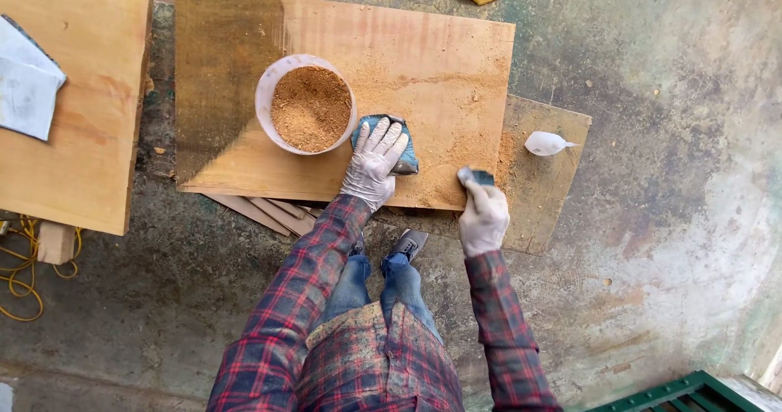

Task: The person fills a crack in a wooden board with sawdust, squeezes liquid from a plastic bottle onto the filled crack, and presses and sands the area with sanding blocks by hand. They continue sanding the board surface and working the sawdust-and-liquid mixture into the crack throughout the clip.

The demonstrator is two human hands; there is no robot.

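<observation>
A wooden board [423,61] lies flat on the floor, dusted with sawdust on its right half. My left hand [372,163], in a white glove, presses flat on a blue-grey pad [405,161] on the board, right next to a white bucket [265,102] full of sawdust [310,108]. My right hand [482,216], also gloved, grips a small dark tool [475,176] at the board's near edge.
A second board [81,118] with grey paper sheets [27,86] lies at left. A thinner panel [546,184] sticks out under the main board, with a small white bottle [546,143] on it. Yellow cable [20,273] lies at far left, a green grate [684,394] at bottom right.
</observation>
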